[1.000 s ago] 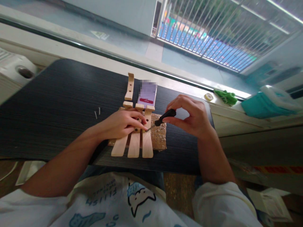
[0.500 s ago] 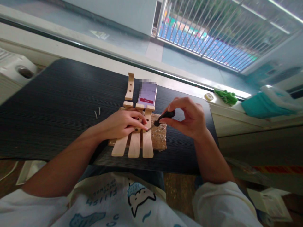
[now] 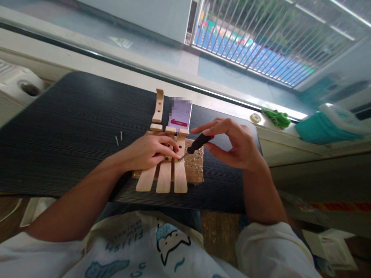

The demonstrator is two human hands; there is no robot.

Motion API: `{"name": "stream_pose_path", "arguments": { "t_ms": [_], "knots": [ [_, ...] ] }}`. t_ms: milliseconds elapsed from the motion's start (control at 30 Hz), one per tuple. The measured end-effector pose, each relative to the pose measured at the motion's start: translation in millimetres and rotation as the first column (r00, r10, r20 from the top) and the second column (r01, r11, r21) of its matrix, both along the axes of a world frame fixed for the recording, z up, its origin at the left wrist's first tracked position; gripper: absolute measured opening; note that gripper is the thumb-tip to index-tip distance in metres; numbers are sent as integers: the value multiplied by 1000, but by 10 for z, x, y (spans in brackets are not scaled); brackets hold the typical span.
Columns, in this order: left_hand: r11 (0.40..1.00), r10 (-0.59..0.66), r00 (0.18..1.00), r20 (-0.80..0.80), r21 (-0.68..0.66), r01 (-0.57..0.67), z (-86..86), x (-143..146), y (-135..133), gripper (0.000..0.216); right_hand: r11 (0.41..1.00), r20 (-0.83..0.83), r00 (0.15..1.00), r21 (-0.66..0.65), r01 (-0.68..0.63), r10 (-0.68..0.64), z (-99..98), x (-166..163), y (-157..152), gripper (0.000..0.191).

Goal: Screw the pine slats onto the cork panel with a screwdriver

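Our left hand (image 3: pixel 149 151) presses flat on the wooden slats (image 3: pixel 165 175), fingers curled; our right hand (image 3: pixel 232 144) pinches the screwdriver (image 3: pixel 194 145), wrist raised, tip at right slat

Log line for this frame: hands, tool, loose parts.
left hand: pressing on wooden slats | right hand: holds screwdriver, tip on right slat | screws: loose on table, left of slats

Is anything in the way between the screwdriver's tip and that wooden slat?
Nothing visible does. The screwdriver in the right hand has its tip at the rightmost wooden slat, beside the fingertips of the left hand, which crowd the spot without covering it.
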State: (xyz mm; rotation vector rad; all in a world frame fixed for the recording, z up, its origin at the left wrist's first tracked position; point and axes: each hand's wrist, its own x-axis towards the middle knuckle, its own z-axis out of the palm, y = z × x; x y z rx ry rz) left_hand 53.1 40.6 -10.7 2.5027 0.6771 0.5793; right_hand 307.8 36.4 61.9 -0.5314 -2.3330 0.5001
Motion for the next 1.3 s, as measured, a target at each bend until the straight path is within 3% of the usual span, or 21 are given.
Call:
{"name": "stream_pose_path", "arguments": {
  "t_ms": [133, 333, 833, 1033, 1300],
  "knots": [
    [1000, 1, 1000, -9, -10, -2, 4, 5, 2, 39, 998, 39, 999, -62, 16, -14, 28, 29, -14, 27],
    [1000, 2, 1000, -7, -9, -2, 2, 0, -1, 40, 999, 159, 986, -10, 45, -43, 107, 43, -4, 26],
    [1000, 7, 1000, -6, -5, -7, 4, 1, -7, 39, 988, 112, 982, 49, 147, -152, 82, 8, 3, 21],
    [1000, 7, 1000, -5, -16, -7, 0, 4, -1, 39, 994, 70, 996, 93, 52, -59, 80, -35, 12, 14],
    [1000, 11, 1000, -12, -21, -11, 11, 4, -7, 39, 980, 80, 990, 169, 104, -119, 59, -44, 5, 16]
  ]
}}
